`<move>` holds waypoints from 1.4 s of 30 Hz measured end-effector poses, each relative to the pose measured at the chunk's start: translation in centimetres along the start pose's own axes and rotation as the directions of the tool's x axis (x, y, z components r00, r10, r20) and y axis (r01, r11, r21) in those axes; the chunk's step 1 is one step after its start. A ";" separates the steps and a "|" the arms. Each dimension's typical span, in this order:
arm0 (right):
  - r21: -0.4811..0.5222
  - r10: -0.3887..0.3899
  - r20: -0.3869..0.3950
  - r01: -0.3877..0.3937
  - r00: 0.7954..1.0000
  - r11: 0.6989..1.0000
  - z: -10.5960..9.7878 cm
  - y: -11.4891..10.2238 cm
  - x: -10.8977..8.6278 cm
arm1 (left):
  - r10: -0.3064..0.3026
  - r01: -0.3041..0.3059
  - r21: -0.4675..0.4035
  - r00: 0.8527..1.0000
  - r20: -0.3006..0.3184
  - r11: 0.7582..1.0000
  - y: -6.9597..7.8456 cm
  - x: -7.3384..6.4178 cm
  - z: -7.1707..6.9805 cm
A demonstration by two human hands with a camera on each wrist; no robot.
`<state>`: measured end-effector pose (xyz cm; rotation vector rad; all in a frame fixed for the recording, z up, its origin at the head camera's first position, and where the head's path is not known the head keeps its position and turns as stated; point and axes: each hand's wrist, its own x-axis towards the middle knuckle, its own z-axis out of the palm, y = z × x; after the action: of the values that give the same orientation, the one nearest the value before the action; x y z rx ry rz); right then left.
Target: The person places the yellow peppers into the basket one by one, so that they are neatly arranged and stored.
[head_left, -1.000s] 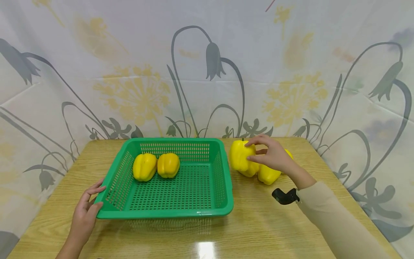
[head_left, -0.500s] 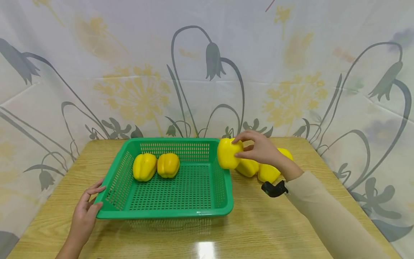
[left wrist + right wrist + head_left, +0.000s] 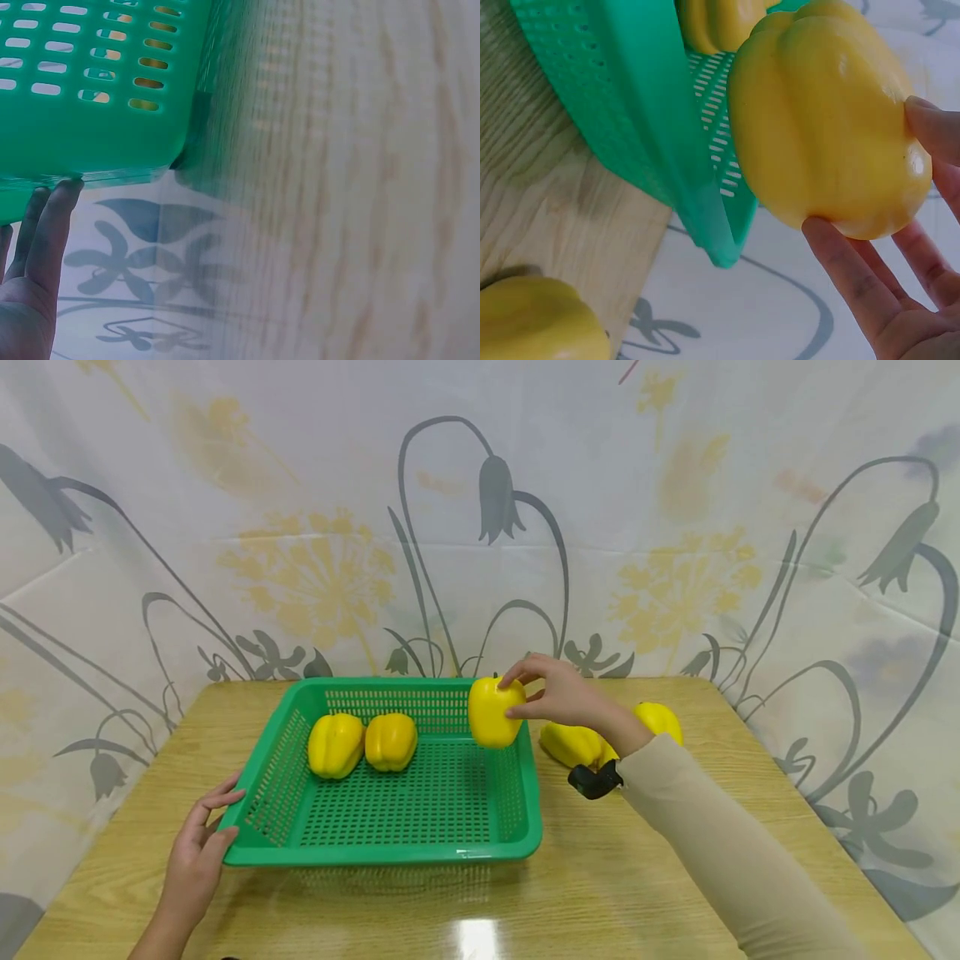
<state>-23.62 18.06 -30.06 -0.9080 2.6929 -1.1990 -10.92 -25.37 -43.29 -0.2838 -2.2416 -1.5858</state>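
A yellow bell pepper (image 3: 492, 713) hangs over the right side of the green plastic basket (image 3: 382, 855), pinched in my right hand (image 3: 564, 695). In the right wrist view the thumb lies on one side of this bell pepper (image 3: 825, 120) and the fingertips (image 3: 821, 229) press near its end. Fairly straight fingers of my left hand (image 3: 197, 853) touch the rim at the basket's left front corner; the left wrist view has those fingers (image 3: 54, 232) right at the rim. Two more yellow bell peppers (image 3: 335, 746) (image 3: 391, 742) sit side by side inside, at the back left.
Right of the basket, several yellow bell peppers (image 3: 572, 743) (image 3: 658, 722) lie on the wooden table (image 3: 637, 877), partly behind my right forearm. A black wrist camera (image 3: 595, 780) juts from the right sleeve. A flowered curtain (image 3: 480, 527) rises behind the table's back edge.
My right hand has carried the bell pepper leftward from beside the other peppers, across the basket's right rim, to over its inside. The left hand and the basket have stayed put.
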 end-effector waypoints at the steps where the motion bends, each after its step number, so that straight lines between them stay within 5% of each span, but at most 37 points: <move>1: 0.004 0.003 0.008 -0.003 1.000 1.000 0.2 0.0 0.2 | 0.001 -0.001 0.001 1.000 0.001 1.000 0.0 0.0 0.0; 29: -0.004 0.131 0.137 -0.132 0.982 0.991 7.3 0.6 6.4 | 0.028 -0.028 -0.016 1.000 0.006 0.999 -0.3 0.1 -0.1; 42: -0.082 0.143 0.200 -0.129 0.969 0.988 9.1 2.1 7.0 | 0.045 -0.045 -0.029 0.999 -0.003 0.999 -0.6 0.1 0.0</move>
<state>-27.83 9.38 -36.60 -0.7913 2.5960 -0.9355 -11.28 -25.59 -43.78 -0.3377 -2.1964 -1.5954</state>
